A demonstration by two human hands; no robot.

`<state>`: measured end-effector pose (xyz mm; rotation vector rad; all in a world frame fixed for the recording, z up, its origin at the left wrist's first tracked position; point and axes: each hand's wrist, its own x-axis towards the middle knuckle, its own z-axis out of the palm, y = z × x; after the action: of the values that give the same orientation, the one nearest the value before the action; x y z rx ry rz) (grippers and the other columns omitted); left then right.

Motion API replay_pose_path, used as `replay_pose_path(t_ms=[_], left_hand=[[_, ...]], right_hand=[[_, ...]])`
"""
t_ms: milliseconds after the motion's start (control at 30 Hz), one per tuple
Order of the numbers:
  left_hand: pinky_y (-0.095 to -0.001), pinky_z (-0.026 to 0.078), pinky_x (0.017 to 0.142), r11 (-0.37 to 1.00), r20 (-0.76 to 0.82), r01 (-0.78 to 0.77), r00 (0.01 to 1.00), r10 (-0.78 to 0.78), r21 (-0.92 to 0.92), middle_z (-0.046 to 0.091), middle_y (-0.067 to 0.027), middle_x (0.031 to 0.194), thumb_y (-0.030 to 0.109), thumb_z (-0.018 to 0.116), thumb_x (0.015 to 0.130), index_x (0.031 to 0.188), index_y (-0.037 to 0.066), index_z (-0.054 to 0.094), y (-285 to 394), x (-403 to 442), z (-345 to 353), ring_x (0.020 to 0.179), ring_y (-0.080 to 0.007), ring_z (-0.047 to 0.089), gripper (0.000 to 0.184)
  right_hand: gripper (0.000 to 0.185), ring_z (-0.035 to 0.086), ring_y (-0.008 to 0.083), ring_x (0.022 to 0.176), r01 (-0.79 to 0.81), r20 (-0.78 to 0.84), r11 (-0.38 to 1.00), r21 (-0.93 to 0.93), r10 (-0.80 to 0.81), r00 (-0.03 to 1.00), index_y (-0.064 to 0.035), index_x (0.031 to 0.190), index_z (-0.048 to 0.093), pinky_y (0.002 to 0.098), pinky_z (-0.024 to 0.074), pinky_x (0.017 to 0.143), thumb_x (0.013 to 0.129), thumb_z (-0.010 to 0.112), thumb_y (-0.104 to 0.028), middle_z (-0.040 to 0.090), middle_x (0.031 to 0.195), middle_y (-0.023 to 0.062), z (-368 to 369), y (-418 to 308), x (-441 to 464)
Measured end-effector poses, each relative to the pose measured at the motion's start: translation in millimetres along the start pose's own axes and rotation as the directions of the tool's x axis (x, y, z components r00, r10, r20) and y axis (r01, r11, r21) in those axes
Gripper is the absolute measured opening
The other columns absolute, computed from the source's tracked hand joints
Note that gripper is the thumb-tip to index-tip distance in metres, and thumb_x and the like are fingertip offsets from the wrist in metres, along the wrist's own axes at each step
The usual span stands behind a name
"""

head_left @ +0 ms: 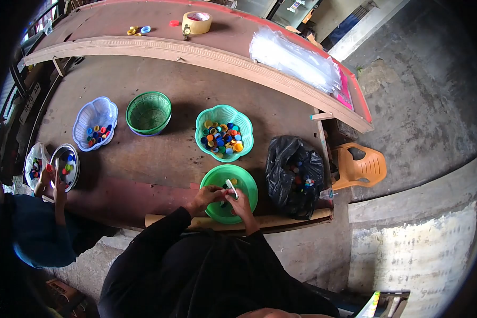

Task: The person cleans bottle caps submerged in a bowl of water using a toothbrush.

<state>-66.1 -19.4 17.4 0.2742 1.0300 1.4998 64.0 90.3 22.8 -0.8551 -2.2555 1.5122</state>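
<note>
Over the green basin [250, 179] my two hands are close together. My left hand [209, 197] pinches something small and reddish, probably a bottle cap. A white-handled tool [230, 186] is in my right hand [240, 203], its fingers closed round it; the tool's working end is hidden at the cap. A few caps lie inside the basin. Behind it stands a turquoise basket [202, 119] with many coloured caps [223, 139]. To the right of the basin, a black plastic bag [281, 183] lies open with more caps inside.
A blue basket [79, 127] with caps and stacked green baskets [149, 111] stand to the left. At far left a co-worker's hands [59, 193] are at a metal bowl [75, 180]. Tape [197, 23] and plastic packaging [297, 61] lie on the raised shelf; an orange chair [363, 167] stands right.
</note>
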Motion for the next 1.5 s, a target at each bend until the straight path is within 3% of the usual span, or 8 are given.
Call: replay_pose_path(t_ms=[467,767,833,900,1100,1167,1333,1500], left_hand=[[-0.0282,0.047,0.086,0.999,-0.027,0.036,0.999,-0.035,0.034,0.058,-0.0089,0.103,0.020,0.053,0.090,0.111,-0.006,0.051,0.4,-6.0,2.9,0.092,-0.0149,0.058,0.034],[-0.0287,0.047,0.085,0.990,-0.027,-0.046,0.998,0.050,0.137,0.058,-0.0097,0.104,0.016,0.055,0.089,0.110,-0.007,0.051,6.8,-8.2,1.7,0.094,-0.0160,0.058,0.032],[-0.0289,0.048,0.083,0.974,-0.041,-0.100,0.993,0.111,0.205,0.059,-0.0096,0.103,0.015,0.055,0.088,0.109,-0.007,0.052,2.5,-3.3,-0.7,0.093,-0.0156,0.058,0.031],[-0.0295,0.049,0.078,0.694,0.003,-0.222,0.953,0.303,0.685,0.061,-0.0117,0.099,0.010,0.058,0.084,0.108,-0.001,0.055,-0.7,2.0,-4.4,0.092,-0.0174,0.060,0.027],[-0.0402,0.048,0.076,0.181,0.240,-0.360,0.848,0.472,0.915,0.057,-0.0187,0.099,0.013,0.060,0.076,0.099,0.012,0.062,-21.8,3.5,1.6,0.086,-0.0346,0.057,0.024],[-0.0421,0.048,0.077,0.215,0.183,-0.308,0.869,0.460,0.927,0.056,-0.0192,0.101,0.015,0.060,0.076,0.096,0.013,0.063,-35.5,5.5,3.6,0.089,-0.0349,0.057,0.021],[-0.0426,0.047,0.077,0.246,0.180,-0.338,0.847,0.500,0.908,0.056,-0.0212,0.103,0.019,0.061,0.075,0.092,0.009,0.062,-44.4,14.3,-8.3,0.089,-0.0359,0.057,0.020],[-0.0336,0.049,0.074,0.637,-0.058,-0.199,0.931,0.359,0.745,0.060,-0.0168,0.094,0.019,0.059,0.081,0.091,-0.001,0.059,-34.2,15.5,-11.1,0.081,-0.0252,0.062,0.023]], right_hand=[[0.028,0.057,0.0118,0.065,0.137,-0.027,0.990,-0.030,-0.137,0.990,-0.0024,0.095,0.053,0.0254,0.0419,0.044,0.079,0.067,-0.021,0.057,0.076,0.0072,-1.0,0.8,-1.4],[0.041,0.058,0.0161,0.079,-0.120,0.055,0.993,0.018,0.119,0.991,-0.0020,0.100,0.049,0.0292,0.0473,0.064,0.074,0.072,-0.023,0.057,0.089,0.0093,-12.7,-21.3,-2.5],[0.043,0.057,0.0201,0.089,0.078,-0.085,0.984,-0.163,-0.092,0.992,-0.0014,0.101,0.049,0.0326,0.0469,0.071,0.074,0.071,-0.027,0.057,0.092,0.0111,-13.0,-15.9,0.1],[0.046,0.054,0.0311,0.095,0.030,-0.084,0.960,-0.278,-0.056,0.995,-0.0018,0.105,0.047,0.0394,0.0420,0.080,0.072,0.071,-0.024,0.054,0.100,0.0153,-18.5,-9.8,-0.9],[0.054,0.044,0.0362,0.111,-0.313,-0.098,0.816,-0.486,0.305,0.947,-0.0008,0.124,0.035,0.0431,0.0396,0.089,0.076,0.058,-0.013,0.042,0.122,0.0206,-6.3,35.5,2.6],[0.073,0.048,0.0394,0.099,-0.059,-0.134,0.763,-0.643,-0.036,0.990,-0.0021,0.136,0.021,0.0456,0.0410,0.082,0.072,0.056,-0.004,0.049,0.100,0.0223,7.2,74.3,0.1],[0.064,0.048,0.0390,0.107,-0.049,0.064,0.875,-0.482,0.091,0.994,0.0005,0.130,0.034,0.0418,0.0409,0.087,0.069,0.054,-0.001,0.048,0.115,0.0272,-1.8,42.4,-2.6],[0.043,0.060,0.0361,0.084,-0.226,-0.009,0.852,-0.472,0.252,0.968,-0.0068,0.118,0.048,0.0410,0.0469,0.073,0.077,0.057,-0.011,0.062,0.088,0.0213,-15.3,22.1,-6.0]])
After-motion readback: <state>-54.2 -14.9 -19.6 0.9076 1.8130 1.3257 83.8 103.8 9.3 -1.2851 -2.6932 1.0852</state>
